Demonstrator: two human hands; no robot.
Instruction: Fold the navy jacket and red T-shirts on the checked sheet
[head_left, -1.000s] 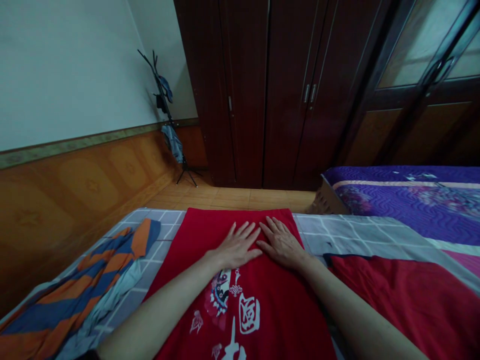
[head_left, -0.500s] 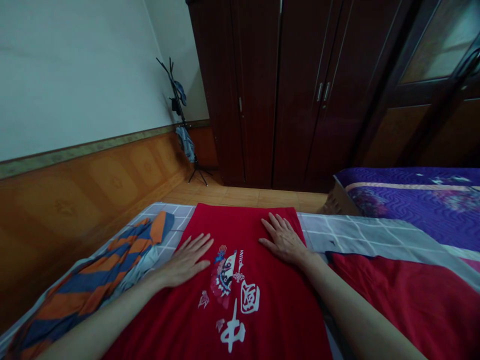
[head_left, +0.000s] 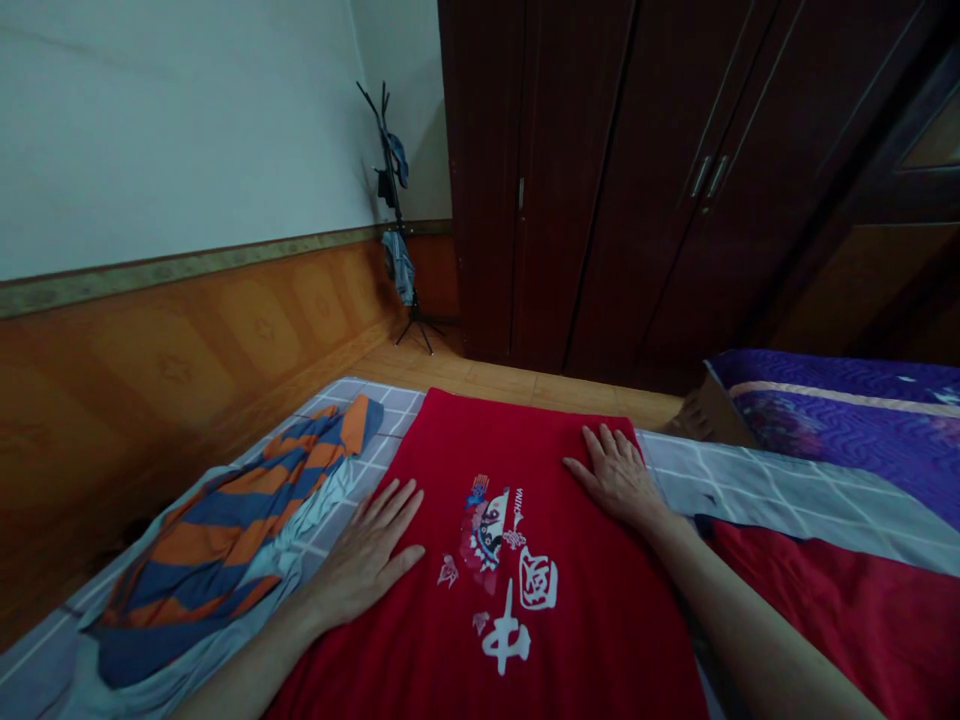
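The white-printed red cloth (head_left: 502,560) lies spread flat across a checked sheet (head_left: 780,485).

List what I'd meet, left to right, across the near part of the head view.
Orange-and-blue striped garment, left hand, print on red garment, right hand, dark-edged red cloth.

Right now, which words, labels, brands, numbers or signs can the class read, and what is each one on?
"CHINA": small white letters on the red garment.
"中": large white character on the same garment.
"国", apparently: stylised white character near it.
Tiny marks at the print's far end: too small to read.
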